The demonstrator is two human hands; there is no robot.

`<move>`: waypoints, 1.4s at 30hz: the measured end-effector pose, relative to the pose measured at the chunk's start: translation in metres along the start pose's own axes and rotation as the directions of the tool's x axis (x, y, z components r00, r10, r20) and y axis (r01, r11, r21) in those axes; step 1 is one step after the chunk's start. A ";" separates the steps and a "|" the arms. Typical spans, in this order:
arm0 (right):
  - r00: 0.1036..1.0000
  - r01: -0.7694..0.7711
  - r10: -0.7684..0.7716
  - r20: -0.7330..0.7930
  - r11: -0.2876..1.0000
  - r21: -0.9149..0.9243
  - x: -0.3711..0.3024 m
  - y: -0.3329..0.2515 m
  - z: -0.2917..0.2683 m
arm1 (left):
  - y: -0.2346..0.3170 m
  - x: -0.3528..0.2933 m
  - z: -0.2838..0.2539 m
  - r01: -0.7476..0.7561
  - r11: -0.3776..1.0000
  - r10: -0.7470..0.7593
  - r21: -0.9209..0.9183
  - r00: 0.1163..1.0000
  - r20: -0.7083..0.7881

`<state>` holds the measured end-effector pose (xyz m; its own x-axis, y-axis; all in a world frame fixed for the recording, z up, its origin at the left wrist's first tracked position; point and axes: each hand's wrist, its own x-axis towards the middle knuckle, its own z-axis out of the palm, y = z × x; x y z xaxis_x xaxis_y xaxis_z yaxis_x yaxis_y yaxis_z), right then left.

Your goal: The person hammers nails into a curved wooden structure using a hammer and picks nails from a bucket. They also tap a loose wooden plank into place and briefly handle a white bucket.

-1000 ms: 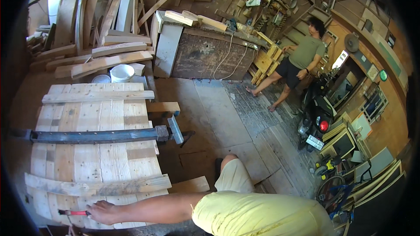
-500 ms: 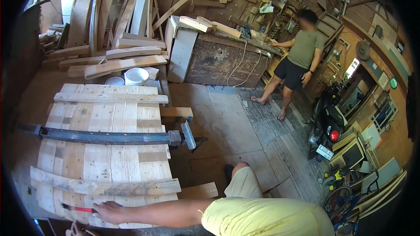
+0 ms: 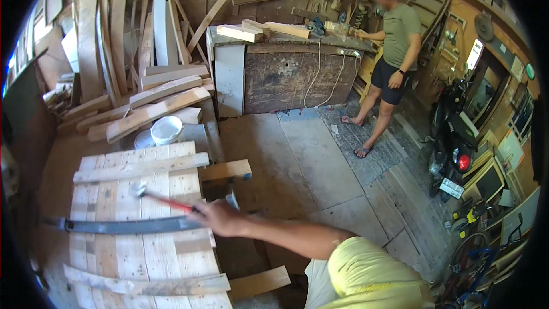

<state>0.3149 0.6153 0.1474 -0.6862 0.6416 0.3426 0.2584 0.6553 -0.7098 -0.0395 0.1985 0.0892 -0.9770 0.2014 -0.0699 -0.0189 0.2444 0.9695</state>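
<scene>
My right hand (image 3: 222,218) is closed around the red handle of a hammer (image 3: 170,201). The arm reaches in from the lower right, and the hammer's metal head points left, smeared by motion. Below it lies a panel of pale boards (image 3: 131,252) set side by side. A long dark metal bar clamp (image 3: 131,226) crosses the middle of the panel, passing just under the hammer. One wooden batten (image 3: 140,167) lies across the far end of the boards and another batten (image 3: 148,284) across the near end. My left hand is outside the picture.
Beyond the panel stand a white bucket (image 3: 167,130) and a pile of timber (image 3: 157,111). Wood pieces lie on a workbench (image 3: 297,74) with hanging cords. Another person (image 3: 394,40) stands at its right end. A motorbike (image 3: 454,137) is parked along the right wall.
My right hand has lifted the hammer from the near batten and carried it away from me and to the right, over the clamp. My left hand has left the picture. The view has shifted.
</scene>
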 end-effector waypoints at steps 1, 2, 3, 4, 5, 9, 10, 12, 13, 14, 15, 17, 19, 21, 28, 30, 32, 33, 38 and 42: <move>0.974 -0.227 0.227 -0.013 0.974 -0.009 0.002 0.025 -0.037 | 0.017 -0.012 0.006 -0.004 1.000 0.005 0.024 1.000 -0.013; 0.963 -0.270 0.271 -0.001 0.960 0.066 0.002 0.032 -0.085 | 0.039 -0.024 0.003 -0.011 0.999 0.013 0.047 0.999 -0.047; 0.951 -0.282 0.287 -0.118 0.958 0.055 -0.006 0.060 -0.123 | 0.057 -0.036 0.013 -0.009 0.998 0.013 0.065 0.999 -0.050; 0.936 -0.229 0.263 -0.236 0.960 0.163 -0.017 0.083 -0.156 | 0.076 -0.048 0.020 -0.007 0.997 0.012 0.080 0.998 -0.062; 0.888 -0.436 0.435 -0.147 0.900 0.033 -0.029 0.108 -0.193 | 0.095 -0.059 0.021 -0.007 0.995 0.014 0.096 0.997 -0.079; 0.559 -0.828 0.802 -0.212 0.553 -0.090 -0.138 0.222 -0.291 | 0.151 -0.096 0.023 0.023 0.995 -0.016 0.100 0.997 -0.076; 0.515 -0.839 0.782 -0.351 0.544 -0.018 -0.177 0.227 -0.297 | 0.168 -0.110 0.017 0.026 0.995 -0.017 0.101 0.996 -0.087; 0.112 -0.994 0.982 -0.151 0.111 -0.014 -0.254 0.238 -0.344 | 0.198 -0.127 0.031 0.022 0.998 -0.019 0.052 0.998 -0.065; -0.022 -0.998 0.978 -0.205 -0.011 0.054 -0.319 0.256 -0.362 | 0.212 -0.136 0.049 0.027 0.999 -0.026 0.029 0.999 -0.040; -0.117 -0.986 0.966 -0.232 -0.141 -0.088 -0.377 0.271 -0.381 | 0.229 -0.145 0.074 -0.021 0.998 0.018 -0.064 0.999 -0.041; -0.237 -0.969 0.966 -0.103 -0.242 -0.042 -0.410 0.251 -0.390 | 0.243 -0.144 0.061 0.060 0.992 -0.051 0.110 0.995 -0.081; -0.308 -0.940 0.950 0.045 -0.296 -0.168 -0.430 0.211 -0.429 | 0.294 -0.186 0.109 -0.047 0.967 0.079 0.249 0.990 -0.119; -0.320 -0.919 0.937 0.139 -0.271 -0.287 -0.427 0.179 -0.461 | 0.348 -0.227 0.176 0.057 0.969 -0.023 0.242 0.990 -0.143; -0.296 -0.905 0.925 0.237 -0.192 -0.379 -0.408 0.164 -0.483 | 0.363 -0.238 0.198 0.041 0.969 -0.029 0.245 0.998 -0.052; -0.220 -0.828 0.928 0.303 -0.013 -0.560 -0.300 0.186 -0.552 | 0.358 -0.232 0.340 -0.012 0.922 -0.030 0.387 0.994 0.103; -0.173 -0.766 0.944 0.280 0.050 -0.641 -0.252 0.211 -0.556 | 0.332 -0.237 0.355 -0.070 0.811 -0.024 0.581 0.988 0.153; 0.181 -0.667 0.963 0.200 0.270 -0.695 -0.223 0.265 -0.542 | 0.287 -0.251 0.368 -0.124 0.753 -0.011 0.647 0.980 0.200; 0.185 -0.637 0.958 0.220 0.287 -0.715 -0.199 0.311 -0.536 | 0.264 -0.258 0.377 -0.043 0.761 -0.111 0.647 0.975 0.195; 0.600 -0.504 0.722 0.345 0.675 -0.538 -0.004 0.342 -0.510 | 0.175 -0.347 0.390 0.188 0.748 -0.457 0.637 0.842 0.288; 0.576 -0.652 0.729 0.370 0.683 -0.331 0.138 0.286 -0.488 | 0.136 -0.363 0.457 0.289 0.616 -0.600 0.733 0.775 0.199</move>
<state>0.6259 1.0857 0.2924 -0.4584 0.6998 -0.5479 0.8485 0.1611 -0.5041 0.4099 0.5916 0.1392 -0.7032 0.1984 -0.6827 -0.1384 0.9037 0.4052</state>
